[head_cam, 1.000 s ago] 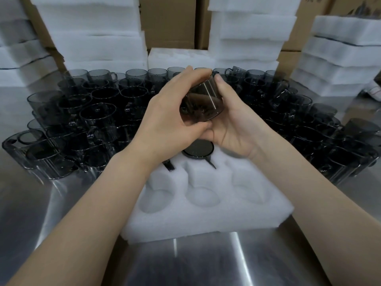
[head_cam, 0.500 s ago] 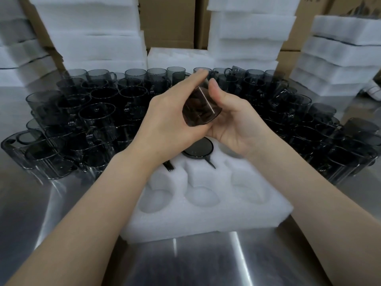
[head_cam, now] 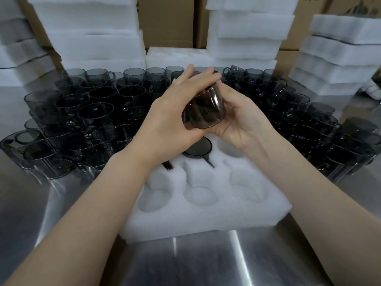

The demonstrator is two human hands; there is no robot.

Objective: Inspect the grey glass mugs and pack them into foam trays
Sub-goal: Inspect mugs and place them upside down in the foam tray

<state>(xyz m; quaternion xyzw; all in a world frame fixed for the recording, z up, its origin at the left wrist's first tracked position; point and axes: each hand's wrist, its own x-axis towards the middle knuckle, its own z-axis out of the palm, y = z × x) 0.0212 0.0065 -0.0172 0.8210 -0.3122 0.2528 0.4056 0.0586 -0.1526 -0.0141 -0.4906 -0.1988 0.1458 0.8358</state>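
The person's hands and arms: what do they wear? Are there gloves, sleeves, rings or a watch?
Nothing worn shows. The left hand and the right hand are bare, without visible gloves or rings. The left forearm and the right forearm are also bare to the picture's edge: no sleeve, watch or bracelet appears.

A grey glass mug point(head_cam: 204, 112) is held tilted between two bare hands. The left hand point(head_cam: 169, 120) is laid against the mug's left side, its fingers point(head_cam: 195, 79) stretched almost straight over the top and its thumb hooked under the near edge. The right hand point(head_cam: 243, 122) is cupped at the mug's right, palm turned toward the glass and thumb pressed to it; its other fingers are hidden behind the mug. The left forearm point(head_cam: 82, 213) and right forearm point(head_cam: 321, 195) are angled in toward the mug from either side.
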